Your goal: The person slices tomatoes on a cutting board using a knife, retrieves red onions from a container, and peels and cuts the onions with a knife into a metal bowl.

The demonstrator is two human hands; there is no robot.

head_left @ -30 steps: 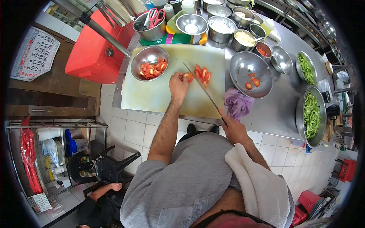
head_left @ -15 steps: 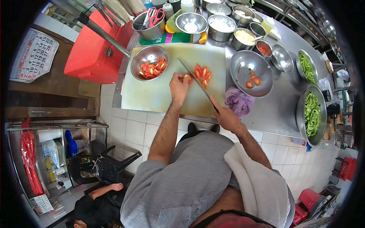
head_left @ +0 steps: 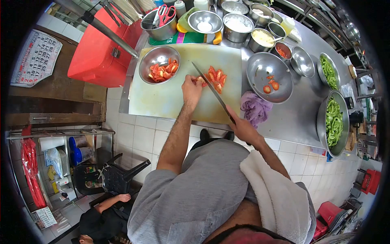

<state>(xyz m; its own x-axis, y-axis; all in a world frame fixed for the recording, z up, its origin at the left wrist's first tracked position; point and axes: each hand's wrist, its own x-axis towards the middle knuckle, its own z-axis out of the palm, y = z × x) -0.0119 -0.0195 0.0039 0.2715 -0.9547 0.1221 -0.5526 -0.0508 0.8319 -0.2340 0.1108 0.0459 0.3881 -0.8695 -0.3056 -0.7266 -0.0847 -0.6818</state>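
Observation:
My right hand (head_left: 243,128) is closed round the handle of a long kitchen knife (head_left: 213,90), its blade slanting up and left over the pale cutting board (head_left: 162,103). Left of the blade, my left hand (head_left: 191,90) pinches a piece of tomato (head_left: 202,82), partly hidden by the fingers and the knife. Several cut tomato wedges (head_left: 218,78) lie on the board just right of the blade. A metal bowl (head_left: 143,71) with more tomato wedges sits at the board's upper left. To the right, a wide metal bowl (head_left: 254,83) holds a few tomato pieces.
A purple cloth (head_left: 256,109) lies beside the board's right edge. Bowls of sliced green peppers (head_left: 334,122) stand farther right. Behind the board are a pot with red scissors (head_left: 165,16) and several metal bowls. Another person's arm (head_left: 111,201) shows at lower left, near a black chair (head_left: 118,177).
The view has shifted slightly. My left hand still holds the tomato and the knife stays beside it, with only a small movement of the blade.

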